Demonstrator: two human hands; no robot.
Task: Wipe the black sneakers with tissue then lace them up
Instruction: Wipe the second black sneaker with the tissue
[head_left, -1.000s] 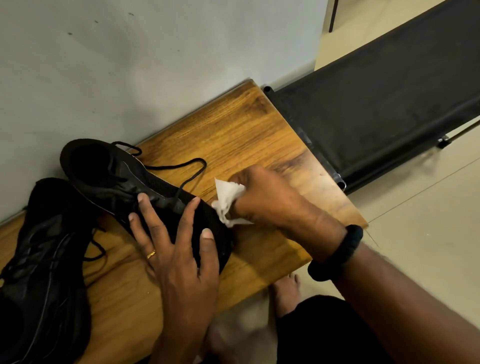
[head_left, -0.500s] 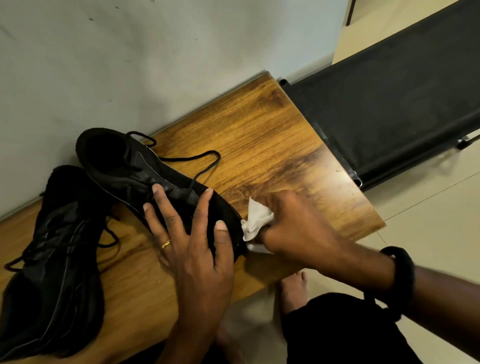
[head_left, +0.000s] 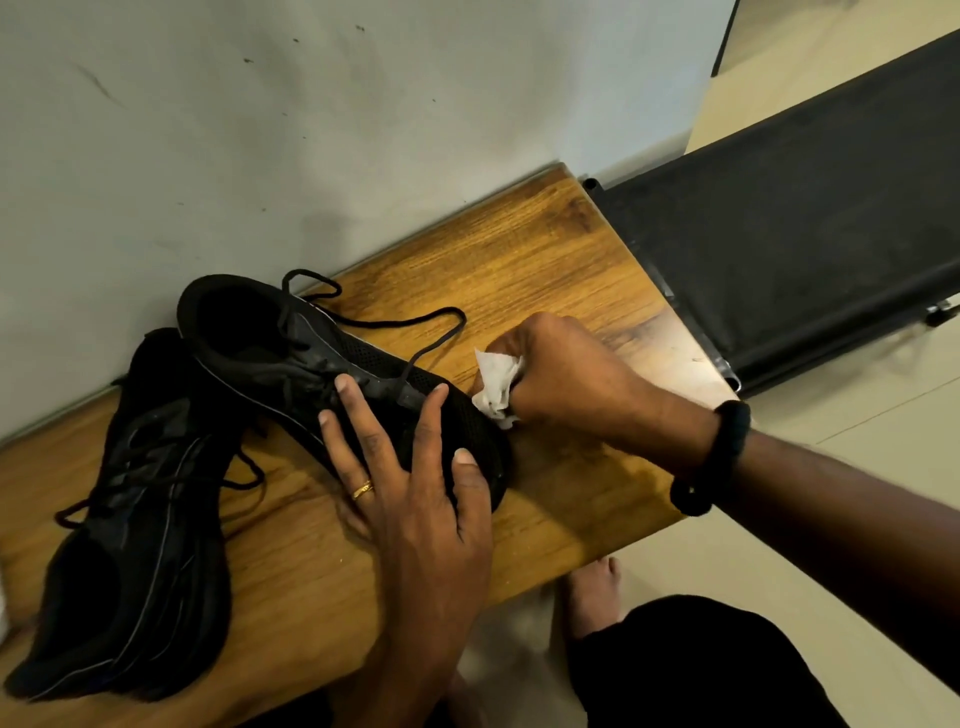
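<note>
Right now the left hand (head_left: 410, 499) lies flat on the toe end of a black sneaker (head_left: 311, 364), its fingers straight and spread, pressing the shoe down onto the wooden benchtop (head_left: 545, 270). The fingertips reach up to the lowest lacing; the thumb rests on the toe cap near the benchtop's front edge. A gold ring (head_left: 362, 490) sits on one finger.

The right hand (head_left: 566, 374) is curled into a fist round a crumpled white tissue (head_left: 493, 382). The tissue sticks out of the thumb side of the fist and touches the sneaker's toe on its right flank, just beside the left forefinger. A black wristband (head_left: 717, 457) circles the right wrist.

The sneaker lies slantwise, heel opening toward the wall (head_left: 260, 130), with a loose lace (head_left: 415, 322) looped over the wood behind it. The second sneaker (head_left: 135, 545) lies to the left, touching the first near the heel, its laces slack.

A black cot (head_left: 805, 234) stands to the right of the benchtop, and a bare foot (head_left: 592, 587) shows on the floor below.
</note>
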